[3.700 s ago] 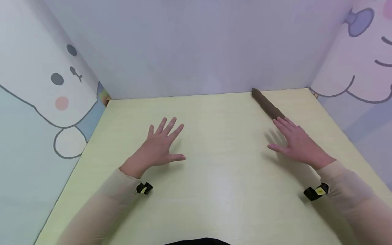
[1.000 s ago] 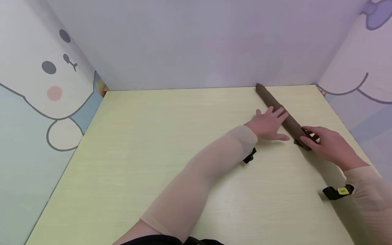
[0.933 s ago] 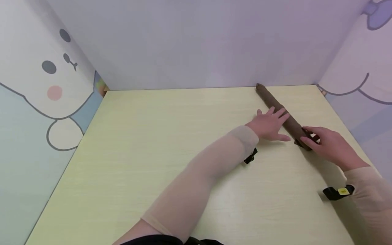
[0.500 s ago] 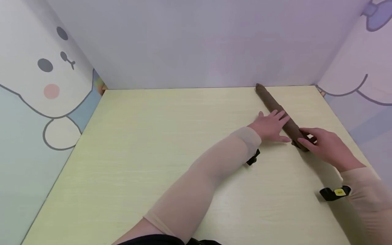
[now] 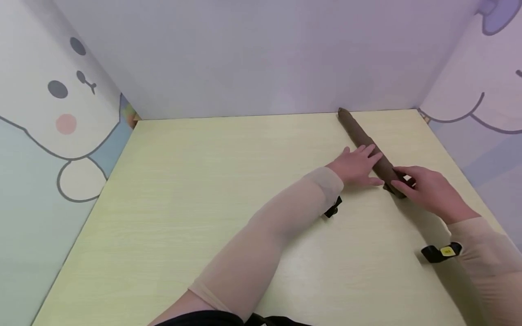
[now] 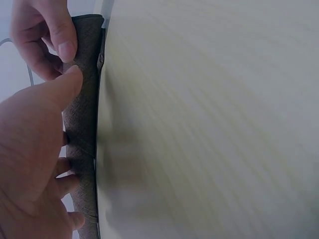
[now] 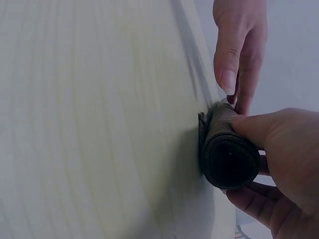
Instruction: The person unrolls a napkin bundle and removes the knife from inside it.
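Note:
A rolled-up dark brown cloth [image 5: 355, 130] lies slantwise at the right of the table, its far end by the back wall. My left hand [image 5: 355, 166] rests its outstretched fingers on the middle of the roll, thumb spread toward the near end. That near end is gripped by my right hand [image 5: 434, 189], thumb on one side and fingers on the other. In the right wrist view the hollow end of the cloth roll [image 7: 230, 158] faces me, with a loose flap edge against the tabletop. In the left wrist view both thumbs nearly meet along the roll.
The pale wood-grain table [image 5: 204, 190] runs back to a plain lilac wall [image 5: 244, 59]. Side panels with cartoon drawings [image 5: 67, 108] stand at left and right. Each wrist bears a small black camera strap [image 5: 440, 251].
Earlier both hands were spread apart over the table. My left hand has since crossed right onto the roll, and my right hand has taken its near end. The last second shows barely any movement.

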Demonstrator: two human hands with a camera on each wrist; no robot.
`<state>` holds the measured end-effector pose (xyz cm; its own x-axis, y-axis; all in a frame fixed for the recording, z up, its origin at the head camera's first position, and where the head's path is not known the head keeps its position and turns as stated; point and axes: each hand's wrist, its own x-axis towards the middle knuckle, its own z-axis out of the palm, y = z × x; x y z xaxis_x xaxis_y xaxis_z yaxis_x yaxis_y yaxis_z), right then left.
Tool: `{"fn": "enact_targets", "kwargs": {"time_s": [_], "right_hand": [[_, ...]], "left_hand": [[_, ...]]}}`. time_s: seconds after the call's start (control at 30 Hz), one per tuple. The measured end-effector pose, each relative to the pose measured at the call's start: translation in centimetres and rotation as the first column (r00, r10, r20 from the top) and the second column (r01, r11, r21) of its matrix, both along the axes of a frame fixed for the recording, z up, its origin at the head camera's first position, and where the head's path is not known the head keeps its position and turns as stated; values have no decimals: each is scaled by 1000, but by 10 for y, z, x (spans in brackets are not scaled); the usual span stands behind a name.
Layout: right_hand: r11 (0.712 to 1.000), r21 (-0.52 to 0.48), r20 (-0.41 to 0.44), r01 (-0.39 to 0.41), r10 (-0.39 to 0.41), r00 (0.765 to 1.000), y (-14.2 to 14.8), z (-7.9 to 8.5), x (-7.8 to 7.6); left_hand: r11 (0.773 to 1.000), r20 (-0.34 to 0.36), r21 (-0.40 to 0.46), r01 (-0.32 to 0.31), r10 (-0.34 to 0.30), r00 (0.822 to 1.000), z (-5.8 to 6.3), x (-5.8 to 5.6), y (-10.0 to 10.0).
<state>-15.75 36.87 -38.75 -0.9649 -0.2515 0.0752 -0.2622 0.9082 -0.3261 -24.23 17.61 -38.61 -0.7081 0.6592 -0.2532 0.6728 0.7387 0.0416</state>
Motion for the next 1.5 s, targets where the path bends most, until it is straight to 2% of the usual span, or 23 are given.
{"fn": "enact_targets", "kwargs": {"time_s": [0.23, 0.47, 0.67, 0.97, 1.5], "right_hand": [[1000, 2, 17, -4, 4, 1000, -3, 0, 1], [1000, -5, -22, -23, 23, 999, -7, -2, 1], [998, -3, -33, -56, 56, 998, -11, -3, 0], [997, -2, -20, -75, 75, 997, -22, -3, -2], [989, -23, -10, -144, 144, 990, -43, 0, 3]], "left_hand": [[1000, 18, 12, 14, -14, 1000, -2, 0, -4], [1000, 24, 20, 11, -11, 1000, -9, -1, -6], [1000, 29, 23, 13, -14, 999, -11, -1, -12], [999, 42, 31, 17, -19, 999, -9, -1, -24], [996, 14, -38, 79, -79, 997, -3, 1, -45]]}}
